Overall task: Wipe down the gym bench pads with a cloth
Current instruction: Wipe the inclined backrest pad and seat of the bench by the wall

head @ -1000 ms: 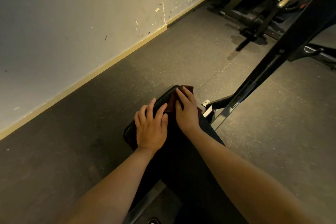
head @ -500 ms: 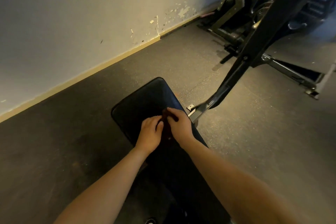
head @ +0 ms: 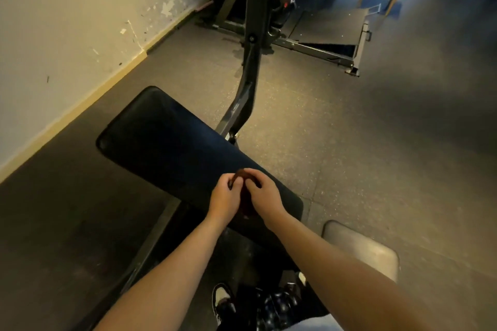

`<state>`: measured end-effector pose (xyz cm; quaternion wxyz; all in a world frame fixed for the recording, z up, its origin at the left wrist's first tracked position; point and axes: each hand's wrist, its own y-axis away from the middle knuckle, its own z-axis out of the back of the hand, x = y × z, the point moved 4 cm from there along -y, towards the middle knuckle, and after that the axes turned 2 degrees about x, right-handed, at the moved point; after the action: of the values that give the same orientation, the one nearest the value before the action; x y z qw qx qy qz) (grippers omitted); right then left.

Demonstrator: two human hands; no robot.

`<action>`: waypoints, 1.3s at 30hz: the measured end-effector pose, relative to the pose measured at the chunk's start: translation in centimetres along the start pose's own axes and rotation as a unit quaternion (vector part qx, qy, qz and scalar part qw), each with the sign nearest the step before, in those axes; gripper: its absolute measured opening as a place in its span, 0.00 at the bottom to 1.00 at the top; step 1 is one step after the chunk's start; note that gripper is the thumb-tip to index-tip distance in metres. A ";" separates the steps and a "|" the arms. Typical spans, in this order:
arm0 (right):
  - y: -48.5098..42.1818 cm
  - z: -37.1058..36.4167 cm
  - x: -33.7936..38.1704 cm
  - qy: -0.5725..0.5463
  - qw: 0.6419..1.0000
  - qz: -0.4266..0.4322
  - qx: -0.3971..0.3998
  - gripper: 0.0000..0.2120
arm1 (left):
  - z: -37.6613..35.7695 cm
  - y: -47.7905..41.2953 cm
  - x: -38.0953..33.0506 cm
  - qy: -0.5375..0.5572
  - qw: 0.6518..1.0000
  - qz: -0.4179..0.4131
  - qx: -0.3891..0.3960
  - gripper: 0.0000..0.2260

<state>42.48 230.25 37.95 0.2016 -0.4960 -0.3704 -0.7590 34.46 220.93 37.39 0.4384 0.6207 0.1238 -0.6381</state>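
- A gym is being shown: a long black padded bench pad (head: 172, 142) is seen in the middle.
- Dark speckled rubber flooring (head: 349, 169) is laid across all the ground in view.
- A tall black steel machine upright (head: 254, 21) is seen just beyond the pad.
- Round dark weight plates (head: 285, 2) are glimpsed behind it, blurred.
- A flat black metal-framed platform (head: 330, 27) is set further back.

Hands: left hand (head: 224, 197) and right hand (head: 265, 196) side by side; fingers curled, both pinching the cloth (head: 243, 173)
Cloth: dark brown; bunched between the two hands
Table: dark padded top (head: 166, 142) under the hands; stretches ahead and to their left
Frame post (head: 252, 35): black; rises beyond the hands
Grey pad (head: 363, 247): right of the right forearm; nearer than the hands
Wall (head: 67, 21): well left of the hands
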 end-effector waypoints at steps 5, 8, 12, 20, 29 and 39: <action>2.2 7.4 -4.2 0.043 0.997 0.026 -0.051 0.12 | -7.7 2.4 -0.8 -0.026 1.000 -0.005 -0.002 0.09; 2.3 13.4 -7.2 0.026 0.997 0.000 -0.072 0.13 | -14.2 3.0 -1.3 -0.051 0.998 -0.029 0.003 0.07; 3.3 20.9 -9.5 0.076 0.995 0.032 -0.050 0.14 | -22.3 4.9 -1.9 -0.075 0.996 -0.027 -0.045 0.07; 8.0 36.2 -13.9 0.152 0.987 0.002 0.046 0.18 | -36.9 14.0 -4.3 -0.055 0.988 0.022 -0.143 0.10; 11.4 41.9 -15.8 0.091 0.987 0.016 0.132 0.20 | -41.2 19.2 -4.0 -0.050 0.971 0.063 -0.227 0.13; 10.8 43.0 -15.5 0.145 0.972 0.077 0.169 0.13 | -44.2 19.5 -2.1 0.068 0.944 0.086 -0.311 0.14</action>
<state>82.31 255.18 37.95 0.3920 -0.3665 -0.4206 -0.7315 78.26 241.40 38.03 0.6536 0.5034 0.2915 -0.4841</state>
